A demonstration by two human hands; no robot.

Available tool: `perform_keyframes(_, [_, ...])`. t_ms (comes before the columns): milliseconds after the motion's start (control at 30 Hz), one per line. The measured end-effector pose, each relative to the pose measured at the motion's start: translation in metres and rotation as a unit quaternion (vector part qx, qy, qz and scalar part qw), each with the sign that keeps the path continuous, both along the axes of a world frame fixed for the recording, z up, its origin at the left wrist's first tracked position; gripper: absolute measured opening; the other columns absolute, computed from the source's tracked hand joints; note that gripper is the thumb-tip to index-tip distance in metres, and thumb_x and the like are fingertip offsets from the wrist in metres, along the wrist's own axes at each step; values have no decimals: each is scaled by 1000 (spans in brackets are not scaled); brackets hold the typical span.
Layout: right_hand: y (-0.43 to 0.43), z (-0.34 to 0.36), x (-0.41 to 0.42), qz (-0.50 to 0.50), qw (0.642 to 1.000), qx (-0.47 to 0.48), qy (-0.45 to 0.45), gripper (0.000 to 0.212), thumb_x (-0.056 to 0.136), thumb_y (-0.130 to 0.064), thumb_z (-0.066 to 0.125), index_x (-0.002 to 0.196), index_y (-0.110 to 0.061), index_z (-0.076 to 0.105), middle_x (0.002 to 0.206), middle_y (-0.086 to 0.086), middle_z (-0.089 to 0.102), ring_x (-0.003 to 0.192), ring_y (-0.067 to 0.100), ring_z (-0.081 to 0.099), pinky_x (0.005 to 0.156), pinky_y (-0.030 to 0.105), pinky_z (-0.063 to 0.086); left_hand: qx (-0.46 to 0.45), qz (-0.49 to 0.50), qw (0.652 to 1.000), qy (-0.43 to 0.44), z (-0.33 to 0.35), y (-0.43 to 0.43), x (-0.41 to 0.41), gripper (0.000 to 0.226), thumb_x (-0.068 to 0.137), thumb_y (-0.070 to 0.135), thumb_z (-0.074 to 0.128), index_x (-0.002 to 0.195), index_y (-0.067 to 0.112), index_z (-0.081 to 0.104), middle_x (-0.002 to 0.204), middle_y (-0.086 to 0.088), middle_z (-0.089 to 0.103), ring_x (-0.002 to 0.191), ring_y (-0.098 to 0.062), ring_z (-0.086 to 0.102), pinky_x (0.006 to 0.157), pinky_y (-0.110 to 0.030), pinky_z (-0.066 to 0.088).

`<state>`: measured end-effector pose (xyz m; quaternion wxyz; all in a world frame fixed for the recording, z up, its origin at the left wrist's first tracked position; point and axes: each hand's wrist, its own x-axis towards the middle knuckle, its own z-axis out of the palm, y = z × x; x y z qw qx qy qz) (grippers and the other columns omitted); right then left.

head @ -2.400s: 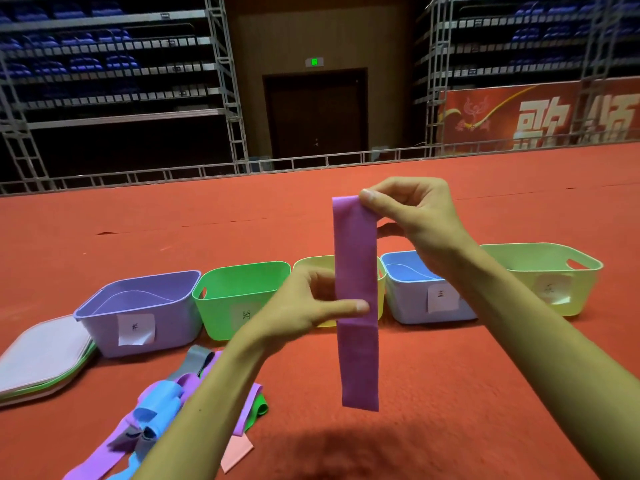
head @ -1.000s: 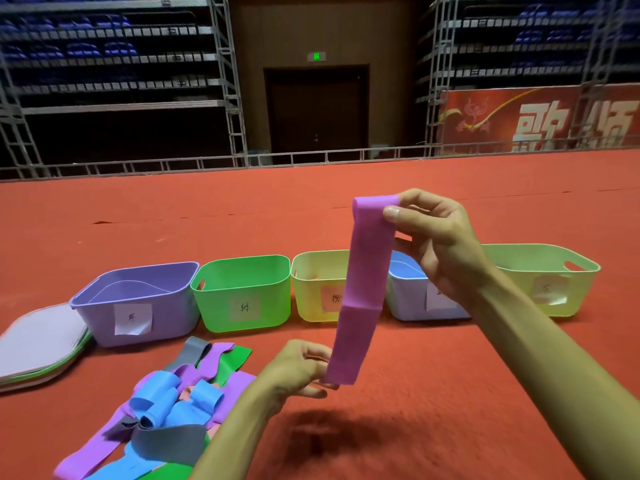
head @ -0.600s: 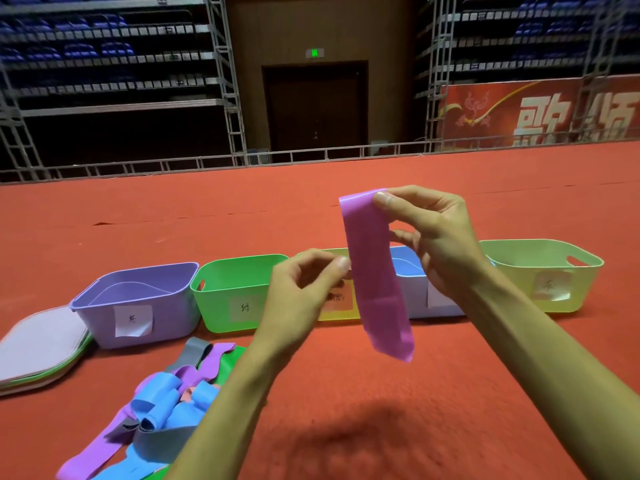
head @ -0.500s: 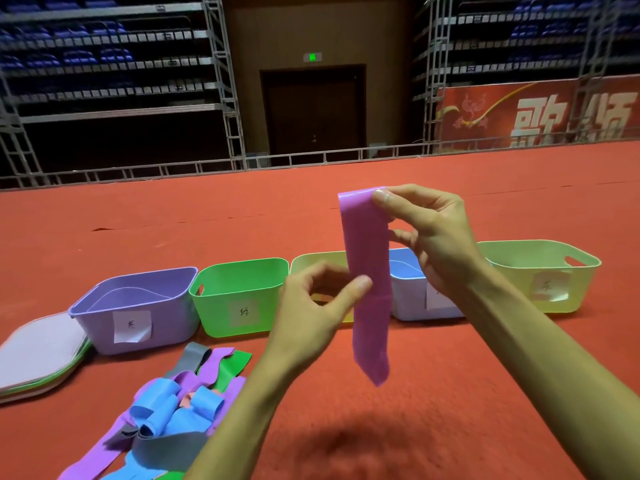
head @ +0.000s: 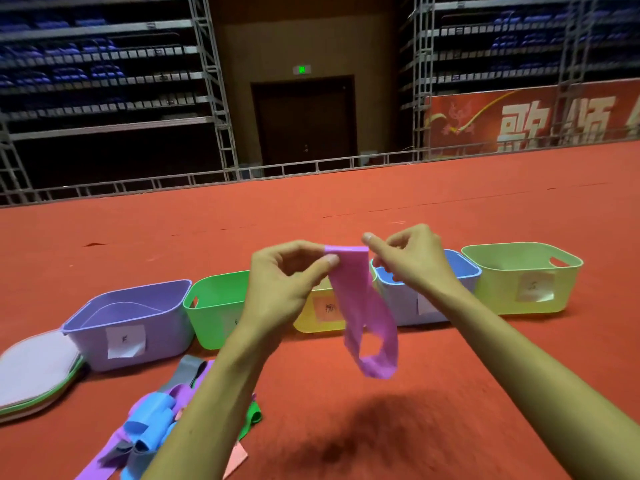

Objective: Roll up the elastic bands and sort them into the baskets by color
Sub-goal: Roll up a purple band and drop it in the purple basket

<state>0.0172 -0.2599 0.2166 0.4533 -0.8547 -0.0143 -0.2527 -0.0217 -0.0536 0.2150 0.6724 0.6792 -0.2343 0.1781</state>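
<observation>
Head | left hand (head: pixel 284 282), right hand (head: pixel 412 261): grip pinching purple band (head: pixel 360 306) top | basket labels (head: pixel 125 341) blurred

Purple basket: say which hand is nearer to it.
Left. The left hand holds the band up to the right of the purple basket; the right hand holds it farther right, before the blue basket.
</observation>
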Motion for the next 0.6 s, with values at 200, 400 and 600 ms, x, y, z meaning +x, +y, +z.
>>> perform_keyframes(200, [19,5,-20,276,925,259,-38,36,94,-33,70,90,2,75,84,14,73,79,21,70,77,46,61,-14,29,998,50,11,2,18,15,87,15,79,99,5,78,90,-8,79,79,-8,67,64,-20,50])
perform_keyframes(400, [29,8,-21,297,919,241,-102,18,82,-19,83,94,-7,78,88,19,78,79,28,72,81,51,60,-42,28,997,59,12,11,16,15,87,14,78,98,3,78,87,-9,78,76,-12,70,65,-24,56])
perform_keyframes(600, [39,18,-18,297,918,237,-117,7,90,-6,74,91,1,76,84,22,76,75,26,70,74,45,60,-34,30,998,41,18,21,16,15,84,20,80,92,8,75,80,3,76,74,-4,66,65,-20,52])
